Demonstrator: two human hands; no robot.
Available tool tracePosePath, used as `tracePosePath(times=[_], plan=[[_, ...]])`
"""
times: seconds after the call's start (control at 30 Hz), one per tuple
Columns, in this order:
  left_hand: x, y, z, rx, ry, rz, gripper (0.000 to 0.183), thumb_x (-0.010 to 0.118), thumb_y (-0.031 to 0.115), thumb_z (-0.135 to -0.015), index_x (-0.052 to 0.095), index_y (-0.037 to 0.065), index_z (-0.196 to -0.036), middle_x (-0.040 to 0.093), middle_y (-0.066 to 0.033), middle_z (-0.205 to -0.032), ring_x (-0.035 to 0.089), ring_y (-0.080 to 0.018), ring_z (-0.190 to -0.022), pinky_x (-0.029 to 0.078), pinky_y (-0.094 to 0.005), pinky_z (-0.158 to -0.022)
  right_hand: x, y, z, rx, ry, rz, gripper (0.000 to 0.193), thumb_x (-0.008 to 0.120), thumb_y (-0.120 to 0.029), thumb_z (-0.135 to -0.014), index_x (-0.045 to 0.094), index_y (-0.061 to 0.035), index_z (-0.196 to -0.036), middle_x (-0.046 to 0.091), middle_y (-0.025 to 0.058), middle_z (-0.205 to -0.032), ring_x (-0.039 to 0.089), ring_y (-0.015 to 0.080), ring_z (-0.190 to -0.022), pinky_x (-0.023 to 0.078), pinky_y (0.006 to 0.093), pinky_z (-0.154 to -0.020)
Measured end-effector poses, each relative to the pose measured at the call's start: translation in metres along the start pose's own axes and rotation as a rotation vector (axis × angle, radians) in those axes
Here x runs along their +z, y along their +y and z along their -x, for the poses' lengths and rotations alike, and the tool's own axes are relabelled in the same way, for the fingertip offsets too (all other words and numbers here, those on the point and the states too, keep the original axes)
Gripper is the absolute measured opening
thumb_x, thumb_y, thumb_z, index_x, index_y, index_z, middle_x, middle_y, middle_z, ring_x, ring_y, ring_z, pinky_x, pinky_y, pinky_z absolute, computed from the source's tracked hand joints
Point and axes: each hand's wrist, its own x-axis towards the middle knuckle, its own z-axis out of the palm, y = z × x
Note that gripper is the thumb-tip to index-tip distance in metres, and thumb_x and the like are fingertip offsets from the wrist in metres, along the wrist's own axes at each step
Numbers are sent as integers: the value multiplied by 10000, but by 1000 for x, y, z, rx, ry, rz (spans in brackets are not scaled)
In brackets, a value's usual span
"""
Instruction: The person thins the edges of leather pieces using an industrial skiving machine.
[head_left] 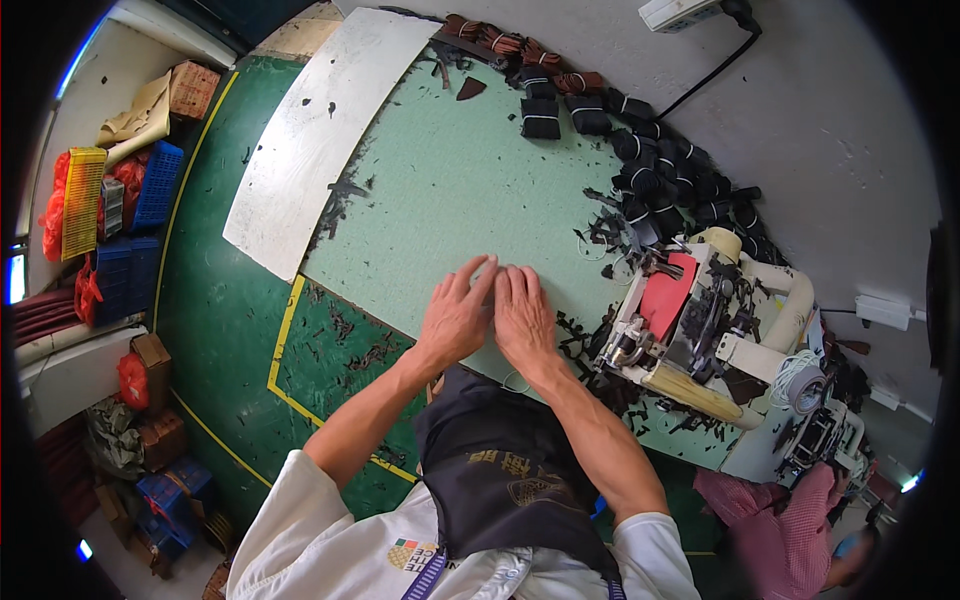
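My left hand (457, 312) and my right hand (524, 312) are side by side over the near part of the pale green tabletop (450, 170). Their fingers are pressed together and bent downward, with the thumbs hidden. A small dark patch shows between the fingertips, but I cannot make out what they hold, if anything. To the right of my hands stands a bench machine (690, 310) with a red plate, strewn with black scraps. Beyond it, bundles of black strips (640, 180) tied with white string are piled along the wall.
Bundles of brown strips (500, 40) lie at the far edge. A white board (330, 130) borders the table's left side. Dark scraps litter the green floor (350, 340). Crates (155, 185) stand far left. At lower right, a person in a pink checked sleeve (785, 520) is beside another machine (825, 440).
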Motion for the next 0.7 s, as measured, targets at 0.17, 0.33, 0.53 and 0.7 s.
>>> tracePosePath(times=[0.17, 0.33, 0.53, 0.7], plan=[[4, -26, -6, 178, -129, -189, 751, 725, 39, -776, 436, 42, -1469, 516, -166, -1347, 543, -365, -1170, 463, -455, -983, 9, 19, 6, 25, 88, -448, 623, 564, 71, -746, 429, 31, -1352, 459, 228, -1322, 395, 448, -1300, 339, 530, -1124], [11, -24, -13, 196, -130, -65, 748, 737, 60, -763, 454, 39, -1454, 528, -167, -1332, 547, -363, -1166, 465, -448, -988, 22, 17, 4, 25, 210, -587, 705, 502, 99, -692, 410, 7, -1385, 459, 249, -1301, 371, 471, -1328, 310, 549, -1143], [7, -25, -21, 231, -142, -92, 673, 754, 96, -764, 522, 32, -1393, 583, -157, -1265, 571, -347, -1131, 475, -430, -986, 24, 18, 2, 31, 247, -637, 665, 508, 117, -716, 446, -3, -1367, 468, 256, -1327, 404, 446, -1328, 350, 508, -1127], [-29, 9, -25, 76, -338, 16, 464, 719, 245, -886, 633, 24, -1286, 683, -169, -1119, 621, -336, -1052, 493, -399, -939, -13, 26, 25, 474, 12, -1275, 375, 671, -43, -902, 567, -3, -1260, 685, 99, -1094, 671, 173, -959, 531, 312, -887]])
